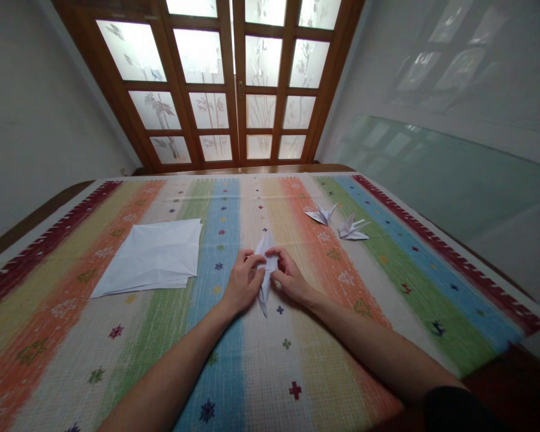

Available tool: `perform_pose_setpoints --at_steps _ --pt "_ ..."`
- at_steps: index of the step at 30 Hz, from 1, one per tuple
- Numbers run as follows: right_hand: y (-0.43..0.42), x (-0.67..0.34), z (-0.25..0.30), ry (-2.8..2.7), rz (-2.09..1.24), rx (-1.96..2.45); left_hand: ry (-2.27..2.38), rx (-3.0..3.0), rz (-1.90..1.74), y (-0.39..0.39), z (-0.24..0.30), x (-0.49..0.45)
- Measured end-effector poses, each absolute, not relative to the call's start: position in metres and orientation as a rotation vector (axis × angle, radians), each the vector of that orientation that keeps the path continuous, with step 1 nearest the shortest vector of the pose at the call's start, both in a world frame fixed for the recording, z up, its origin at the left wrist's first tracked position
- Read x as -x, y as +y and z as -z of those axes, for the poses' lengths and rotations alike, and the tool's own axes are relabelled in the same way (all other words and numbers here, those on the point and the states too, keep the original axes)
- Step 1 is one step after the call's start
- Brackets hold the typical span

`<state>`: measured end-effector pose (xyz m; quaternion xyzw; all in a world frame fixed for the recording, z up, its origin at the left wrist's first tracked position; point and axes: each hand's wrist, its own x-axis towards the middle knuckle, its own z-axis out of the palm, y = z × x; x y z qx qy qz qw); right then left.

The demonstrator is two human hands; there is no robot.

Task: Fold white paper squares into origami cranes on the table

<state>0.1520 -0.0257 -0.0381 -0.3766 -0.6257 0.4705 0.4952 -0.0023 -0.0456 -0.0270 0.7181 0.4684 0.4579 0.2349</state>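
Note:
A folded piece of white origami paper, long and pointed at both ends, lies between my hands at the middle of the table. My left hand grips its left side, thumb and forefinger closed on the paper. From the other side, my right hand pinches the right edge with curled fingers. The fingers cover part of the folds in the centre. Two finished-looking white paper cranes, one farther back and one nearer the right, rest beyond my right hand.
A stack of white paper sheets lies left of my hands. A striped, patterned tablecloth covers the table. Behind the far edge stand wooden doors with frosted panes; a pale wall runs along the right.

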Motion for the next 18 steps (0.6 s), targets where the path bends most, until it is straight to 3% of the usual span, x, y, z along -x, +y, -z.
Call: perform_pose_setpoints --at_steps 6,18 --pt "-0.026 -0.146 0.039 -1.366 -1.328 0.792 1.367 -1.849 -1.3 -0.044 0.022 0.004" --pt "-0.014 -0.15 0.036 -1.108 -1.374 0.927 1.255 -1.391 -1.47 -0.038 0.029 0.004"
